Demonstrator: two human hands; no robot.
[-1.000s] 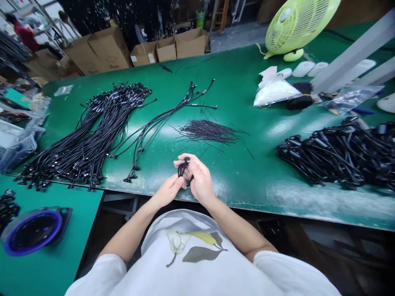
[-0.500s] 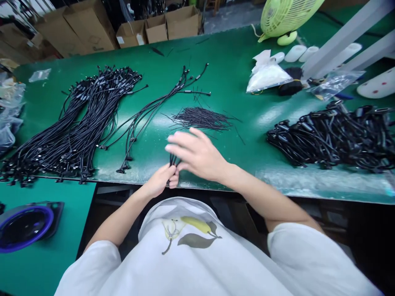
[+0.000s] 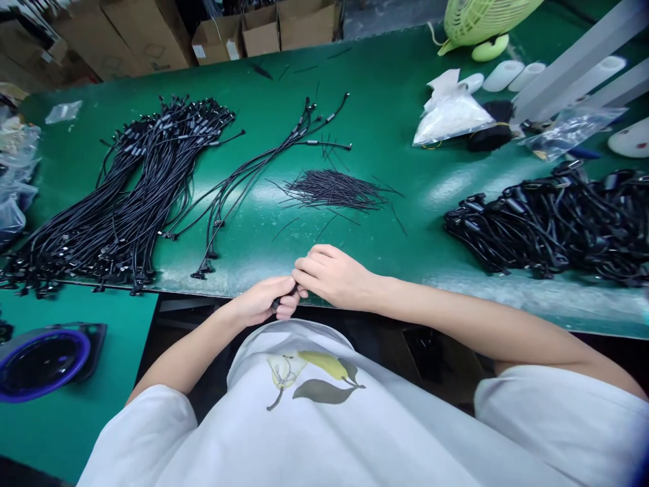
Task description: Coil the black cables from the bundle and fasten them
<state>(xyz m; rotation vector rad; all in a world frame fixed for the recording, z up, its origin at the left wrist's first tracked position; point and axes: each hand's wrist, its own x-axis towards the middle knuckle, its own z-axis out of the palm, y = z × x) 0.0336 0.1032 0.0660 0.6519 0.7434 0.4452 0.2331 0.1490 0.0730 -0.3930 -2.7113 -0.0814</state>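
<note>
Left hand (image 3: 263, 301) fisted around coiled black cable (image 3: 278, 304) (mostly hidden) at green table (image 3: 405, 203) edge; right hand (image 3: 337, 276) fingertips pinching it; straight cables (image 3: 126, 203) left unbundled.

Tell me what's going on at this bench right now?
A person in a white shirt has both hands together at the near edge of the green table. The left hand is closed around a small black cable piece, mostly hidden, and the right hand pinches at it from above. Farther out lie a big bundle of black cables, a pile of thin black ties and a heap of coiled cables.
</note>
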